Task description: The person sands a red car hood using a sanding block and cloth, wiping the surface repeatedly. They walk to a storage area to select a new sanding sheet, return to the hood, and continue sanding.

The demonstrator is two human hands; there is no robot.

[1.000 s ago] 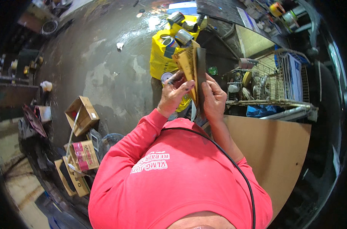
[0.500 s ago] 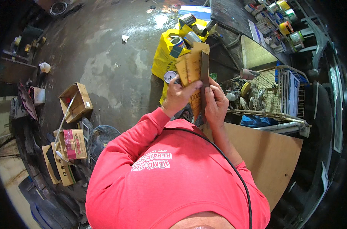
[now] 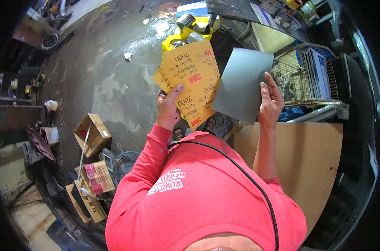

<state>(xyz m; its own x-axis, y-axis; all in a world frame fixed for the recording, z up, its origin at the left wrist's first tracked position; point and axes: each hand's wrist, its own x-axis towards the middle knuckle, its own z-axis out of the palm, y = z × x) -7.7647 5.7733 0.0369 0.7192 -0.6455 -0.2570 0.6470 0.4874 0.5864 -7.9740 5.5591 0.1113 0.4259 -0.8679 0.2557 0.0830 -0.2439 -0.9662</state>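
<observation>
My left hand [image 3: 168, 109] grips yellow-backed sandpaper sheets [image 3: 194, 77] at their left edge, thumb on top. Printing covers their backs, and a second corner sticks out at the left behind the front sheet. My right hand [image 3: 270, 104] pinches a dark grey sheet of sandpaper [image 3: 242, 81] by its right edge, its plain grey face toward me. Both lots are held up in front of my chest. The grey sheet's lower left edge lies close beside the yellow sheets; whether they touch, I cannot tell.
Beyond the sheets stands a yellow bag [image 3: 171, 42] of used cans. A wire basket cart [image 3: 319, 79] is at the right, above a brown board [image 3: 298, 163]. Cardboard boxes [image 3: 94, 134] and a fan [image 3: 125, 167] stand on the left. The floor [image 3: 102, 75] looks wet and stained.
My hands have moved apart. The sandpaper, bunched and edge-on before, is now spread toward me, with the grey sheet separate in my right hand. The whole view has shifted a little.
</observation>
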